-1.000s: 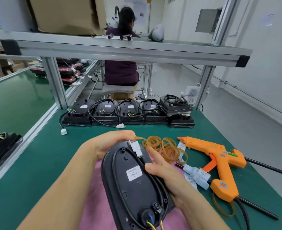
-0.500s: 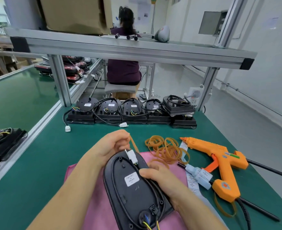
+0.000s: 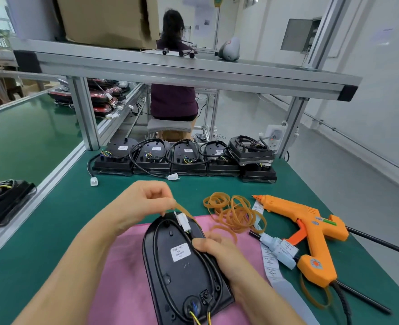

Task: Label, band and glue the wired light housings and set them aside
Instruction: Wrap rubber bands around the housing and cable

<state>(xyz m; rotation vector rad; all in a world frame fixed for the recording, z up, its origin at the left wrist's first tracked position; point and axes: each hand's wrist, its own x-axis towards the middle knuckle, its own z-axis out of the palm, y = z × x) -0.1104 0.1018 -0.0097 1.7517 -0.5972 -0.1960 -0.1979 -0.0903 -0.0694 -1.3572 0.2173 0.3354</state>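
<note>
You're banding: left hand [image 3: 139,202] pinches the rubber band [image 3: 182,208], right hand [image 3: 217,252] grips the housing [image 3: 182,261]; next, stretch it over the wire.

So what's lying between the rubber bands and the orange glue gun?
A strip of white printed labels lies between the rubber bands and the glue gun, in the head view.

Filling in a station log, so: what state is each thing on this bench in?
left hand, pinching the stretched band.
right hand, gripping the housing's right edge.
band, pulled taut above the housing's top end.
housing, back up on the pink mat, labelled.
loose bands, heaped on the table.
glue gun, lying on its side, untouched.
back-row housings, lined up, one stacked.
</note>
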